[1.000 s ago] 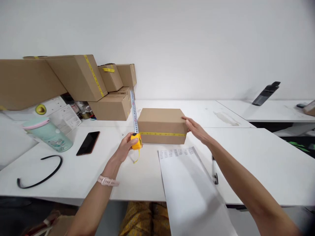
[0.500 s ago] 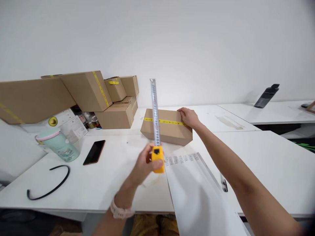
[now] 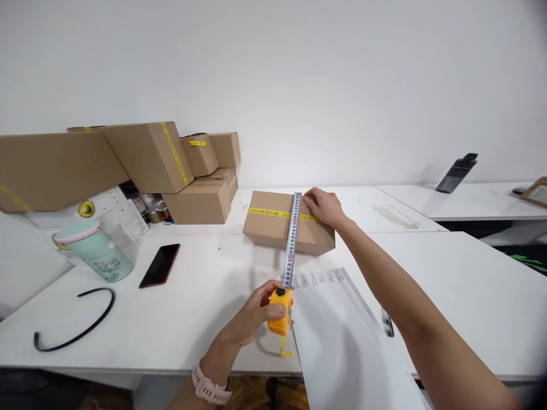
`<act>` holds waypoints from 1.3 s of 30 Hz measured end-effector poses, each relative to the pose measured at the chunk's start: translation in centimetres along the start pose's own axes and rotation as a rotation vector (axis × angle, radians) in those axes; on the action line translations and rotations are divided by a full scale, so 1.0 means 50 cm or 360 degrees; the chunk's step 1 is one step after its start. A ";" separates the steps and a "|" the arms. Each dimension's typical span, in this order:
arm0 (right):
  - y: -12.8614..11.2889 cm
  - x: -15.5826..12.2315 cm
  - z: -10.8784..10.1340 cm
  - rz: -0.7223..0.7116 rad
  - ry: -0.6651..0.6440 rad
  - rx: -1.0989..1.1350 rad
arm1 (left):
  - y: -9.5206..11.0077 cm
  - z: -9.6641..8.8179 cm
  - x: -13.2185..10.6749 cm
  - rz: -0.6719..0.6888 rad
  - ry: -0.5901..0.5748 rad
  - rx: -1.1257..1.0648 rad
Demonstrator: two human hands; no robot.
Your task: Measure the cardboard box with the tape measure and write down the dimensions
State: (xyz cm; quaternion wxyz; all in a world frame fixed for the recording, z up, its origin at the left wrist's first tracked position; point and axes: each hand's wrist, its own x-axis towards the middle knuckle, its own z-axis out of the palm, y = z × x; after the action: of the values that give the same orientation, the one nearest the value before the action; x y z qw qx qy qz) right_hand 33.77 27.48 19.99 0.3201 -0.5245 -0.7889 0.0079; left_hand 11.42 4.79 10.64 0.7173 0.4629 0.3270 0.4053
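My left hand (image 3: 260,312) is closed around a yellow tape measure (image 3: 280,313), thumb on its front. Its silver blade (image 3: 291,245) extends away from me across the top of a small cardboard box (image 3: 273,204) sealed with yellow tape. The blade's far end is at the box's back edge. My right hand (image 3: 323,206) grips that edge towards its right end, fingertips bent down close beside the blade tip. Whether they touch the blade I cannot tell. A yellow strap hangs under the tape measure.
Stacked cardboard boxes (image 3: 196,205) stand at the left, behind a mint tumbler (image 3: 96,253) and a phone (image 3: 160,265). A black curved strip (image 3: 100,316) lies front left. A white printed sheet (image 3: 342,336) overhangs the table's front edge. A dark bottle (image 3: 456,173) is back right.
The tape measure has come nearer to me and slightly right. Its blade, previously raised in front of the box, now lies over the box top. My right hand's fingers have shifted left towards the blade.
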 end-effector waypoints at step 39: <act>-0.014 -0.191 0.054 -0.0305 0.0095 -0.0374 | -0.167 0.034 -0.115 -0.0094 0.0175 0.0057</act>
State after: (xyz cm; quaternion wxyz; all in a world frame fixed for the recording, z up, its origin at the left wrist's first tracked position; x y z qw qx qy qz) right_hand 34.14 20.10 13.32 0.2793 -0.4806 -0.8210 -0.1306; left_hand 12.57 -2.99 4.04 0.7016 0.4428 0.3865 0.4029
